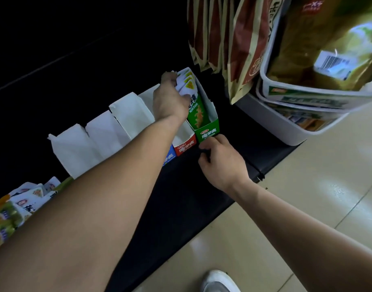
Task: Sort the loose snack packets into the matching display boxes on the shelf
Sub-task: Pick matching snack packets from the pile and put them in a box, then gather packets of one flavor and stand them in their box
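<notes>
A green display box (208, 130) stands on the dark bottom shelf (181, 186), rightmost in a row of boxes. My left hand (170, 100) reaches over it and grips a bunch of green-and-white snack packets (191, 91) standing inside the box. My right hand (221, 161) holds the box's front lower edge with its fingers curled. A red box (185, 147) and a blue box (169, 158) stand just left of the green one. Loose packets (27, 199) lie at the far left of the shelf.
Several white box backs (109, 131) line the shelf to the left. A grey tub (303, 123) with large snack bags stands at the right, brown bags (223, 39) hanging above. Beige floor tiles (307, 207) and my white shoe (221, 281) lie below.
</notes>
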Action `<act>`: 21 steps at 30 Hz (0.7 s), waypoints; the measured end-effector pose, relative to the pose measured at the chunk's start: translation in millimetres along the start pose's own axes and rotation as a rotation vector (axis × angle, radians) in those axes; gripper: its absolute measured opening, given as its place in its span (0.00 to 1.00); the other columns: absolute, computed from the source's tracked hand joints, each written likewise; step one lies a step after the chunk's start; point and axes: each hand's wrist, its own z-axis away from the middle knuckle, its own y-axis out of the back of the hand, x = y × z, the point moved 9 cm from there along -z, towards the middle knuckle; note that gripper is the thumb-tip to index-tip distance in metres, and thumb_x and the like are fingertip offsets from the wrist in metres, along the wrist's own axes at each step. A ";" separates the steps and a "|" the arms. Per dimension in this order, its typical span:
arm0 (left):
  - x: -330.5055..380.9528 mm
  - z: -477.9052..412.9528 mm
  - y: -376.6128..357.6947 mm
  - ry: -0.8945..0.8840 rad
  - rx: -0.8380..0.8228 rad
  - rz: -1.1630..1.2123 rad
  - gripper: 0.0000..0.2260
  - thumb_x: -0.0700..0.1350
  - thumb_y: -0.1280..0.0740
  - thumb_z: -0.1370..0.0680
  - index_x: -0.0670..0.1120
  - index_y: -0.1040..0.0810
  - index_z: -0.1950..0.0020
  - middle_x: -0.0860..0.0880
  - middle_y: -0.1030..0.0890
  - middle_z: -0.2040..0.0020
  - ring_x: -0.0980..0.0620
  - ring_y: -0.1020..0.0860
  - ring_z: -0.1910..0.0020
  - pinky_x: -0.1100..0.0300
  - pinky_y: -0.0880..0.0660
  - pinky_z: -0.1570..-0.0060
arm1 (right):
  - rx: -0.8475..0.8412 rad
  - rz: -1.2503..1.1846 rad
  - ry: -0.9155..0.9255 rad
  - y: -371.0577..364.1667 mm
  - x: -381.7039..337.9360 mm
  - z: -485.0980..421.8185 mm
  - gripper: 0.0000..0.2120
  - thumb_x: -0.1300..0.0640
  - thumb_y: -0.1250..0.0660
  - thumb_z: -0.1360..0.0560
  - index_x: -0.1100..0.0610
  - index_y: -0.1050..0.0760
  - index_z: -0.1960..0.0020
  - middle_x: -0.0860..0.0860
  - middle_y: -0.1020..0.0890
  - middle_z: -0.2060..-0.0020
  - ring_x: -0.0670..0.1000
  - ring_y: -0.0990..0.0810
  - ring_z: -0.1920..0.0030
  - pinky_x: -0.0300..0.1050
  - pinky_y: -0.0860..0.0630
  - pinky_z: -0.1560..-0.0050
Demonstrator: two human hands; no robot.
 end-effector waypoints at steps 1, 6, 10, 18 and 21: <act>3.1 3.1 7.1 -0.041 -0.006 -0.004 0.24 0.41 0.27 0.25 0.46 0.27 0.30 0.48 0.19 0.38 0.47 0.20 0.41 0.55 0.22 0.44 | -0.002 0.000 0.000 -1.2 -3.7 0.9 0.14 0.53 0.37 0.23 0.51 0.24 0.39 0.49 0.26 0.41 0.55 0.22 0.47 0.49 0.23 0.53; -3.9 40.5 60.9 -0.145 -0.092 -0.104 0.21 0.45 0.28 0.23 0.49 0.26 0.31 0.53 0.21 0.36 0.53 0.21 0.42 0.57 0.24 0.43 | -0.013 -0.031 0.027 -14.5 -34.5 13.7 0.13 0.54 0.38 0.23 0.51 0.24 0.39 0.48 0.26 0.43 0.55 0.21 0.49 0.48 0.24 0.55; -54.6 99.6 127.6 -0.122 -0.300 -0.278 0.19 0.46 0.29 0.21 0.53 0.26 0.32 0.58 0.23 0.39 0.57 0.23 0.46 0.57 0.25 0.45 | -0.104 -0.042 0.125 -43.6 -74.3 39.4 0.13 0.54 0.38 0.22 0.51 0.25 0.39 0.48 0.26 0.42 0.54 0.21 0.50 0.51 0.21 0.54; -228.0 243.1 261.0 0.148 -0.483 -0.576 0.14 0.49 0.29 0.21 0.56 0.25 0.37 0.59 0.27 0.44 0.57 0.24 0.47 0.62 0.31 0.56 | -0.547 0.041 0.432 -148.4 -166.4 125.9 0.18 0.51 0.38 0.21 0.50 0.29 0.32 0.48 0.29 0.39 0.54 0.23 0.44 0.53 0.23 0.46; -279.3 281.7 274.3 0.242 -0.481 -0.567 0.18 0.51 0.30 0.21 0.55 0.26 0.33 0.57 0.26 0.38 0.55 0.25 0.39 0.62 0.31 0.50 | -0.694 0.222 0.605 -189.0 -187.9 160.7 0.27 0.47 0.39 0.20 0.47 0.40 0.23 0.47 0.38 0.27 0.53 0.34 0.31 0.52 0.30 0.33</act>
